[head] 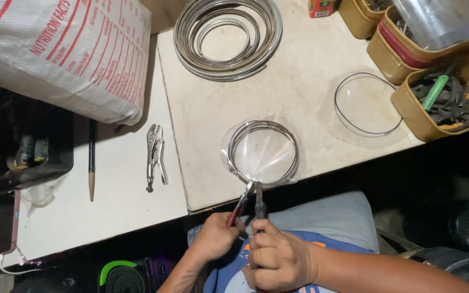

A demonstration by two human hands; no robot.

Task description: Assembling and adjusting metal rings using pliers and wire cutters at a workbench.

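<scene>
My left hand (pixel 216 237) grips a pair of red-handled pliers (pixel 241 204) and my right hand (pixel 278 259) grips a dark-handled pair (pixel 259 202). Both sets of jaws meet at the near edge of a silver metal ring (pixel 262 153) that has clear plastic film stretched over it. The ring lies flat near the front edge of the pale worktop (pixel 299 81). My hands sit below the table edge, over my lap.
A coil of silver metal strip (pixel 227 37) lies at the back. A clear round disc (pixel 368 104) rests at right beside tan tubs of tools (pixel 451 100). Locking pliers (pixel 155 156), a pencil (pixel 91 163), a phone (pixel 2 222) and a white sack (pixel 66 51) are at left.
</scene>
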